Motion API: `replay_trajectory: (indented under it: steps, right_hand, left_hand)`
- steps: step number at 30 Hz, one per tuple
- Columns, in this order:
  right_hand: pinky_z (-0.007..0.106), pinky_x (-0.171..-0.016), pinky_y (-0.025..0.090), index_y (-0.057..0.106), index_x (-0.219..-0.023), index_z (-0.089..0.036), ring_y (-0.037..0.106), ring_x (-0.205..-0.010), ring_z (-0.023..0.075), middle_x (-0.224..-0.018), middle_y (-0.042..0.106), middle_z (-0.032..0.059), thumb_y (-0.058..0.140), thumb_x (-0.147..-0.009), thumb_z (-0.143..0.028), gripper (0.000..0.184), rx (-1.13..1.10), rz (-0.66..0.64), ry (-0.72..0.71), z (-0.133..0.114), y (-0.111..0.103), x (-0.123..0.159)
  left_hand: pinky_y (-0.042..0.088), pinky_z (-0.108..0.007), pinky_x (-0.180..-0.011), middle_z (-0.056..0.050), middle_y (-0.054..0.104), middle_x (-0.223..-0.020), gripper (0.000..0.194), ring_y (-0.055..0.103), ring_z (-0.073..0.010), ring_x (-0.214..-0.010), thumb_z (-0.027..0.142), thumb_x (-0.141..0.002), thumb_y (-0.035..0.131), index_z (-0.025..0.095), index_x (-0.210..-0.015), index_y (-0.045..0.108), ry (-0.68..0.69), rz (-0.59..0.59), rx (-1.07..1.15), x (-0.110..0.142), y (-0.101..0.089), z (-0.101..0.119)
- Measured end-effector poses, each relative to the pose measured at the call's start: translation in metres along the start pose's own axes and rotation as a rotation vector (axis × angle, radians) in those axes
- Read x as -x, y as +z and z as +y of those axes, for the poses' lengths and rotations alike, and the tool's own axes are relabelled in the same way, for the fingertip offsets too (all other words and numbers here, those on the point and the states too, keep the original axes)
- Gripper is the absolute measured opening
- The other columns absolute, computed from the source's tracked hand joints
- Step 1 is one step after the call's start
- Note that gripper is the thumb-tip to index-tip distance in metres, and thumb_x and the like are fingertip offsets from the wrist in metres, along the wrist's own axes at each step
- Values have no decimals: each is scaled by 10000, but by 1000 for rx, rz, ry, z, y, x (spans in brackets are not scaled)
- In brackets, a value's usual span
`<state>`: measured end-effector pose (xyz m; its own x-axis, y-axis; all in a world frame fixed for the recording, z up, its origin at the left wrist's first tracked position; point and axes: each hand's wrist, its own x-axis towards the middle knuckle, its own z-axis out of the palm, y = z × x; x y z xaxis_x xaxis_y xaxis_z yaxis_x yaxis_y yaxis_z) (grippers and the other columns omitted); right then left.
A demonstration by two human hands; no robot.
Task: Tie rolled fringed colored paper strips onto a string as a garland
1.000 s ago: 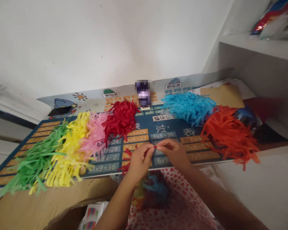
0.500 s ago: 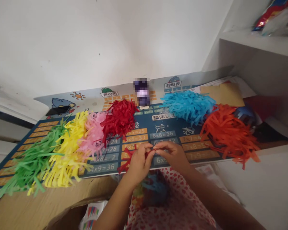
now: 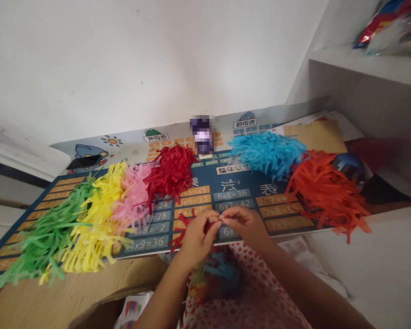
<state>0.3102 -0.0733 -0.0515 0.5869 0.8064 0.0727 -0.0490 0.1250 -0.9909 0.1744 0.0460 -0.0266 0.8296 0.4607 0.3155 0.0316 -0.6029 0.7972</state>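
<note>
pinching a thin red paper strip (image 3: 216, 221) between them, the left hand (image 3: 198, 238) and right hand (image 3: 246, 225) close at the fingertips above a printed multiplication chart (image 3: 239, 183) on the surface (image 3: 89, 292). legible chart text includes "6x6=36", "4x9=36" and "韵母表". loose red paper strips (image 3: 180, 233) trail just beside the left hand, while a crimson paper fringe (image 3: 171, 176) lies farther ahead on the chart.

Soft, even indoor light falls on the white painted wall (image 3: 123, 59) without harsh glare. The left hand (image 3: 198, 237) and right hand (image 3: 246, 226) look fairly sharp; wide-angle distortion bows the blue printed chart (image 3: 239, 185), and a small dark object (image 3: 202, 135) is pixelated.
</note>
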Motion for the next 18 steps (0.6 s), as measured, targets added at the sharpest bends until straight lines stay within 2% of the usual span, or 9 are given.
replay_trajectory:
  steps: [2,4,6,8,11,14,18]
  right_hand:
    - [292,-724,511,700,-817,-210,659,-754,165,-806,722,22,777,-748,-382,200,-62,-30,39,-1,-1,-1]
    - [271,-670,484,691,-738,-201,627,-699,153,-738,693,12,789,-733,-365,191,-14,-32,14,-3,-2,-3]
    - [267,-669,463,703,-715,-204,610,-699,149,-726,677,11,762,-765,-331,149,104,-32,-69,-7,-3,-3]
    - [272,-696,462,722,-752,-212,617,-732,152,-762,685,16,701,-826,-305,121,172,-67,-134,-11,-4,-3]
    - [271,-706,467,723,-775,-213,624,-742,154,-776,691,19,634,-879,-315,171,192,-79,-156,-16,-5,-1]
    - [272,-717,475,726,-780,-211,629,-752,159,-782,700,22,647,-869,-351,183,206,-14,-132,-14,-5,0]
    - [287,-736,503,751,-931,-235,645,-771,171,-868,729,22,713,-810,-364,181,163,-17,-91,-10,-4,2]
  left_hand:
    - [517,-284,-784,-41,706,-926,102,667,-160,-854,253,-926,561,196,-991,614,29,1,-29,-1,-2,1]
    - [525,-289,-778,-48,720,-933,146,677,-172,-860,282,-899,617,197,-1017,629,66,-15,-69,-3,-5,3]
    - [527,-294,-768,-52,727,-926,185,679,-181,-854,312,-865,672,202,-1012,649,108,-29,-109,-5,-7,6]
    - [520,-279,-727,-39,726,-861,129,671,-170,-797,307,-862,678,208,-945,671,138,-17,-129,-7,-8,9]
    - [490,-250,-657,-13,700,-745,72,642,-145,-701,252,-874,652,207,-825,680,121,36,-117,-8,-8,12]
    - [484,-254,-665,-13,695,-734,69,637,-145,-697,238,-846,664,202,-792,688,17,73,-36,-6,-7,13]
    - [497,-245,-596,-17,685,-706,156,637,-140,-626,330,-836,668,179,-804,683,-301,83,290,-2,-2,13]
